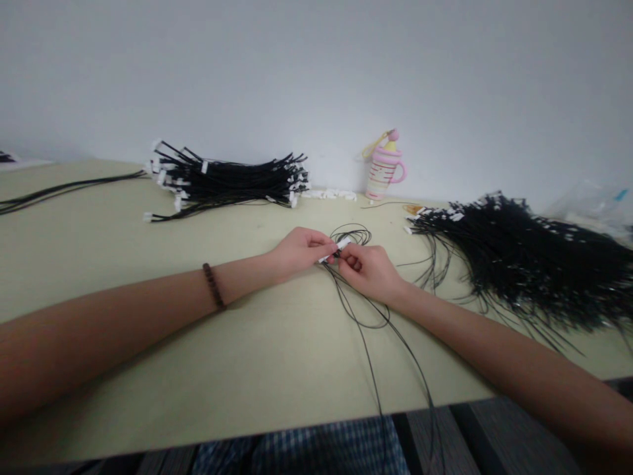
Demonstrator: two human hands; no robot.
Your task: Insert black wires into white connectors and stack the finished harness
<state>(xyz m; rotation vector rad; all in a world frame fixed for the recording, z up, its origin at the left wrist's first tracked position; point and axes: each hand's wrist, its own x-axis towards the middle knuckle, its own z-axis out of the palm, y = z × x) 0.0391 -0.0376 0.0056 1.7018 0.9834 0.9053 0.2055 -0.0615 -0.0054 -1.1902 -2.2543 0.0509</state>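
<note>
Near the middle of the table, my left hand (307, 253) pinches a white plastic connector (343, 244) with black wires at it. My right hand (370, 270) meets it from the right, thumb and fingertips pressed together on a thin black wire (338, 253) at the connector. Where the wire ends enter the connector is hidden by my fingers. Several loose black wires (366, 323) loop out below my hands, and some hang over the table's front edge. A small coil of wire (357, 232) shows just behind the fingertips.
A bundle of black cables with white connectors (232, 181) lies at the back left. Loose white connectors (329, 194) line the wall beside a pink striped cup (384, 171). A large heap of black wires (534, 257) covers the right side, with a clear plastic bag (591, 204) behind.
</note>
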